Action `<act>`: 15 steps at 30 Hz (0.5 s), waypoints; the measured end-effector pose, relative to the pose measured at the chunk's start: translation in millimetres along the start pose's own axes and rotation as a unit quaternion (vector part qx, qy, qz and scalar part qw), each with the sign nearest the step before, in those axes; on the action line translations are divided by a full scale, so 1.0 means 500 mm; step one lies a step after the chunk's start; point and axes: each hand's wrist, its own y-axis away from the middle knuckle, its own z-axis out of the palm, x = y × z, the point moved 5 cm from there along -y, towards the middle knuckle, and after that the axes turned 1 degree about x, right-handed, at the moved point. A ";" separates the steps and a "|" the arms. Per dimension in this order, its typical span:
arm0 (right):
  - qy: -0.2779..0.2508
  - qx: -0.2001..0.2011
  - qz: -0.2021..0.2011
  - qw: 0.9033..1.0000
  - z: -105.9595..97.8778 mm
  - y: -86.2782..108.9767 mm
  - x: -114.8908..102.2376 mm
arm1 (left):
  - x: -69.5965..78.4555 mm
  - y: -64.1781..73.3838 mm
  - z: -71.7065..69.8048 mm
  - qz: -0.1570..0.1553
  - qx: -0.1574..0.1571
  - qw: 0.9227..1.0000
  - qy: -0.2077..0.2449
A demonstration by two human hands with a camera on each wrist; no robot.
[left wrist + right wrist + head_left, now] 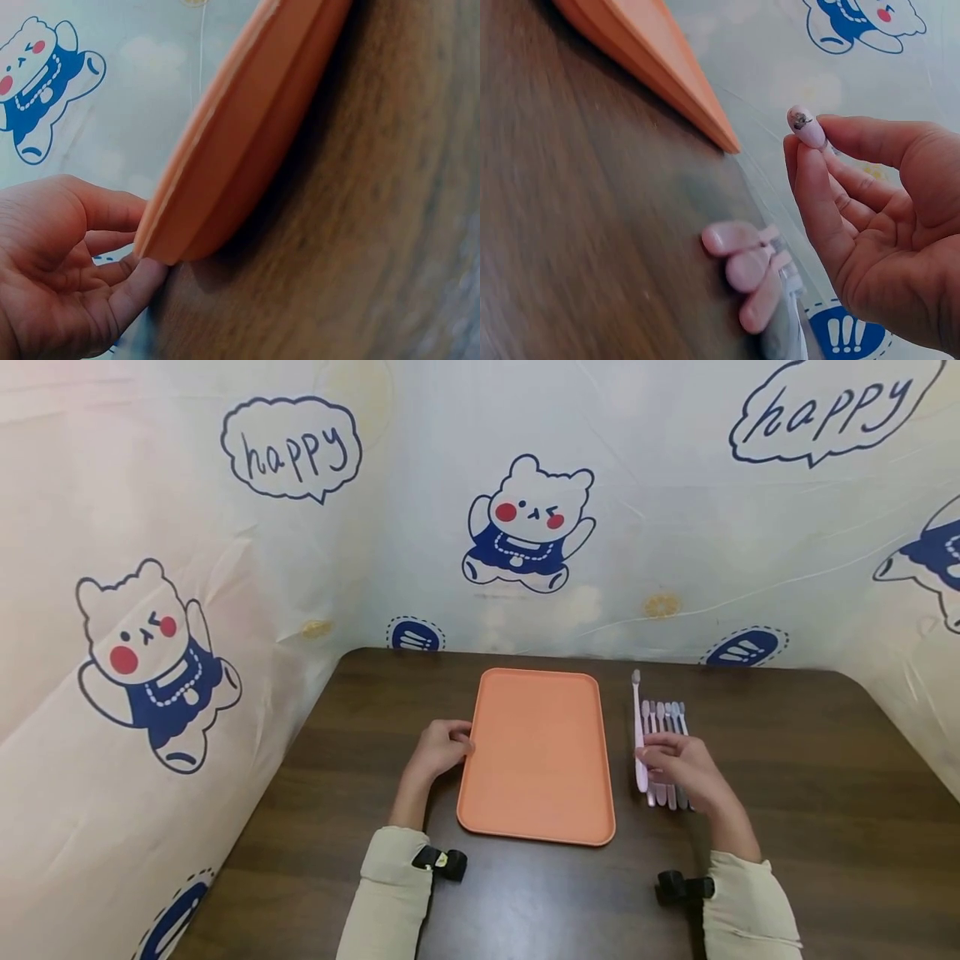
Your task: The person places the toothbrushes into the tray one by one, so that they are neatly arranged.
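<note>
A pink toothbrush is pinched between the thumb and fingers of my right hand, its head pointing away from me. In the right wrist view the rounded handle end of this toothbrush shows between the fingertips, lifted above the table. Several other toothbrushes lie side by side under and beside that hand, pink ones at the left and bluish or dark ones at the right. My left hand grips the left edge of an orange tray, thumb and fingers at its rim. Nothing lies on the tray.
The dark wooden table carries the tray in its middle and the toothbrushes to the right. A printed curtain with bears surrounds the back and sides. Black camera straps sit on both sleeves.
</note>
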 end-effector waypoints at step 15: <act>-0.025 -0.014 0.003 1.000 0.057 -0.014 -0.029 | -0.003 0.001 -0.003 0.008 0.005 1.000 -0.009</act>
